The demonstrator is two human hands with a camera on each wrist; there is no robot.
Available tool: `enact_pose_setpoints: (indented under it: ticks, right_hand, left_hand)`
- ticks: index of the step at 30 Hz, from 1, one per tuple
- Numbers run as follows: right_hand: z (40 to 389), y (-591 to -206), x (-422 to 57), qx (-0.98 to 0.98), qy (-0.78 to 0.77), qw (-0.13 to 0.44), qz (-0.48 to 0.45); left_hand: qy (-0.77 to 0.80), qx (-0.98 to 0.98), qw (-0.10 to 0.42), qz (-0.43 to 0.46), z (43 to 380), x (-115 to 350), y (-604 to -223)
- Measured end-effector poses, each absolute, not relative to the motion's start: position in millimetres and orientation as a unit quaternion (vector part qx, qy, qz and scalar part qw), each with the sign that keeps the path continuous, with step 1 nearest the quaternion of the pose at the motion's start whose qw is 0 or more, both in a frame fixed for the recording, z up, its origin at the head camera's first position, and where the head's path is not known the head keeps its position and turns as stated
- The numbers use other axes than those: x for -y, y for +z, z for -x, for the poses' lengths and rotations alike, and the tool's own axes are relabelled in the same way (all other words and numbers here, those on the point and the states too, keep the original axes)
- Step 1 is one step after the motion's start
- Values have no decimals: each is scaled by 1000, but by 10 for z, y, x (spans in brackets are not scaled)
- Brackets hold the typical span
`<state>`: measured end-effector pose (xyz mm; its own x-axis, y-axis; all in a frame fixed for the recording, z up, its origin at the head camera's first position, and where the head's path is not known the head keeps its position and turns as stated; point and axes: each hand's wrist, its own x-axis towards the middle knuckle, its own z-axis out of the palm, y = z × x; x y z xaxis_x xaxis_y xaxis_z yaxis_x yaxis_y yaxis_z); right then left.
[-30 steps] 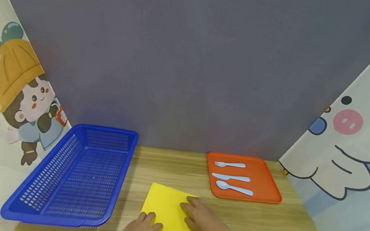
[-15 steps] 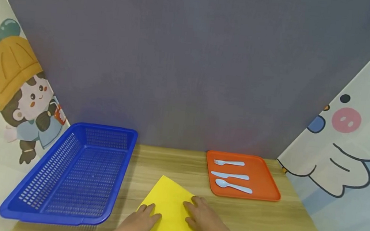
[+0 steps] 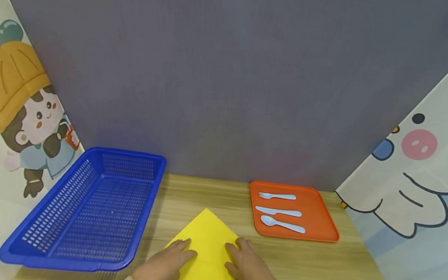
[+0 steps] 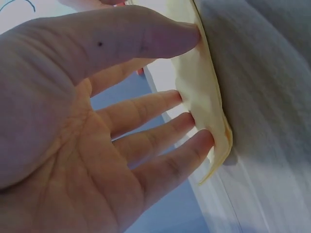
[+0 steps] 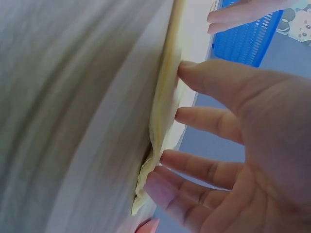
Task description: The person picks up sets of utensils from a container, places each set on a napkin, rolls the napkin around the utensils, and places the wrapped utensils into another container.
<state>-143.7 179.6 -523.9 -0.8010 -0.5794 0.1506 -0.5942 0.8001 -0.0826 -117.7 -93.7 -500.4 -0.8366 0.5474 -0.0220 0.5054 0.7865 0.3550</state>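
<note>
A folded yellow napkin (image 3: 207, 254) lies flat on the table in front of me, turned so one corner points away. My left hand (image 3: 167, 263) rests on its left side with fingertips touching the surface. On the right edge sits my right hand (image 3: 252, 269), its fingers spread and tips pressing down. In the left wrist view, the fingers of the left hand (image 4: 112, 136) are extended against the layered edge of the napkin (image 4: 204, 92). The right wrist view has the right hand (image 5: 252, 131) with thumb and fingertips on the napkin (image 5: 163, 107). Neither hand grips it.
On the left stands a blue perforated basket (image 3: 142, 222). At the back right an orange tray (image 3: 322, 224) holds a white fork (image 3: 277, 196), a knife (image 3: 278, 211) and a spoon (image 3: 282, 224). A grey panel (image 3: 217, 81) rises behind the wooden table (image 3: 340, 274).
The napkin has turned clockwise and its far corner has shifted slightly right and away. Both hands have stayed on it, moving a little with it. The basket and tray stay put.
</note>
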Motion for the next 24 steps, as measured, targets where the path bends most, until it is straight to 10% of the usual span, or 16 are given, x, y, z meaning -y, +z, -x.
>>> enact_pose_setpoints:
  ticks: [24]
  right_hand:
    - [1394,-5249,-1763,958,71,39,-275]
  left_hand:
    - [163,-945,81,-272,1270,946,-5014]
